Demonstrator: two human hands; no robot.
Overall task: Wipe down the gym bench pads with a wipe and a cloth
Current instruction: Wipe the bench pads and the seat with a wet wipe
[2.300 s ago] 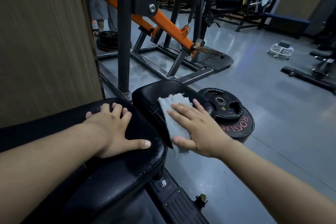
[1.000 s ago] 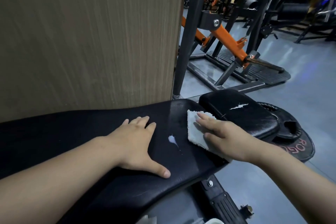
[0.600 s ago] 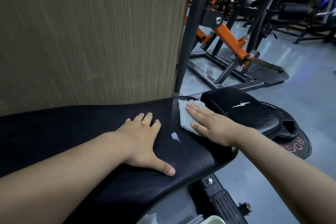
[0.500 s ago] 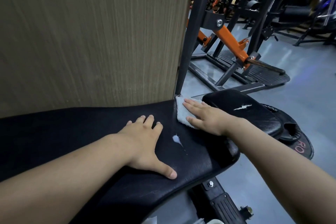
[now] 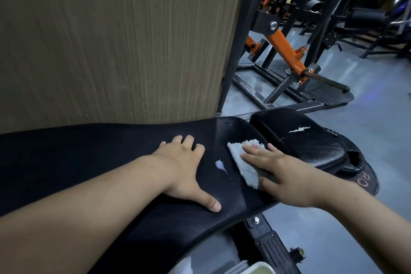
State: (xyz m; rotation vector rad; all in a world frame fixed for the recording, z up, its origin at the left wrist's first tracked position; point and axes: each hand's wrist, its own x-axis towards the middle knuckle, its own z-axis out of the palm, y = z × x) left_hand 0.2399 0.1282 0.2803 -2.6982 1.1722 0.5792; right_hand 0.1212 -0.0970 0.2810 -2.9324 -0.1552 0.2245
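The left hand (image 5: 184,167) lies flat on the long black bench pad (image 5: 89,158), palm down. Its fingers are straight and slightly apart, and the thumb is splayed wide toward the pad's near edge. The right hand (image 5: 287,176) presses a white terry cloth (image 5: 242,162) onto the same pad near its right end, with straight, spread fingers laid over the cloth rather than curled round it. The cloth's far corner and left edge show beyond the fingers. It sits just beside the gap that separates this pad from the smaller seat pad (image 5: 311,147), whose top bears a white tear (image 5: 299,129). Between the two hands, on the long pad, is a small pale smear (image 5: 220,165) with a thin trail running toward the near edge. A black weight plate (image 5: 367,182) lies on the floor under the seat pad's right side. A wood-grain panel (image 5: 111,40) stands behind the bench, and an orange-armed machine (image 5: 287,49) stands past the panel's right edge.
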